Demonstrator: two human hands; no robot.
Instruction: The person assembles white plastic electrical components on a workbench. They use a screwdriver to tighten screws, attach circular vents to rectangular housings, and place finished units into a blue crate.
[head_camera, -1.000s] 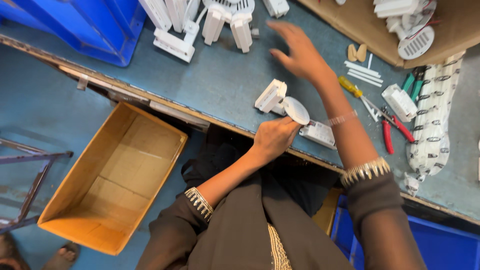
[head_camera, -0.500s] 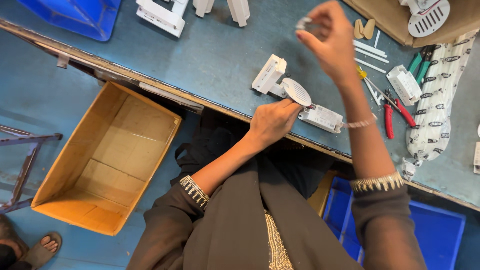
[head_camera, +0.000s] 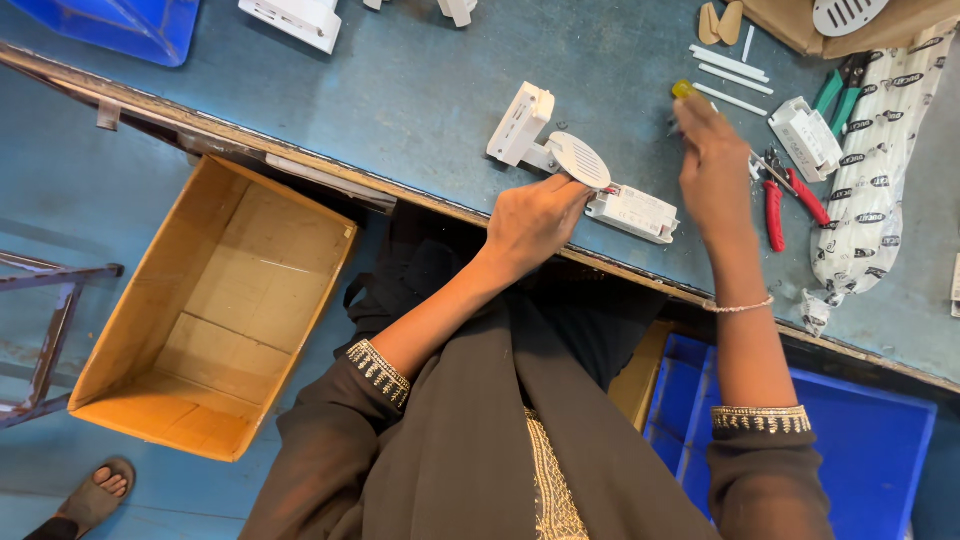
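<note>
Left hand (head_camera: 530, 222) is closed on the near rim of a round white slotted lamp head (head_camera: 580, 160), pinning it to the blue worktable (head_camera: 400, 90). That head joins a white bracket block (head_camera: 520, 125) on its far left, and a flat white driver box (head_camera: 632, 213) lies touching it on the right, almost at the table's front edge. It looks like light, stiff moulded plastic, probably slick and with a thin joint, so holding it by the rim or the block seems safer than by the neck. Right hand (head_camera: 712, 160) hovers right of the lamp head, fingers curled around a yellow-tipped tool (head_camera: 684, 90). Beyond that hand lie red-handled pliers (head_camera: 775, 212), green-handled cutters (head_camera: 840, 90), a small white housing (head_camera: 806, 138) and white sticks (head_camera: 728, 72). Left of the lamp head the tabletop is bare; below the edge sits an open cardboard box (head_camera: 215, 310), with a blue bin (head_camera: 870, 450) to the lower right.
</note>
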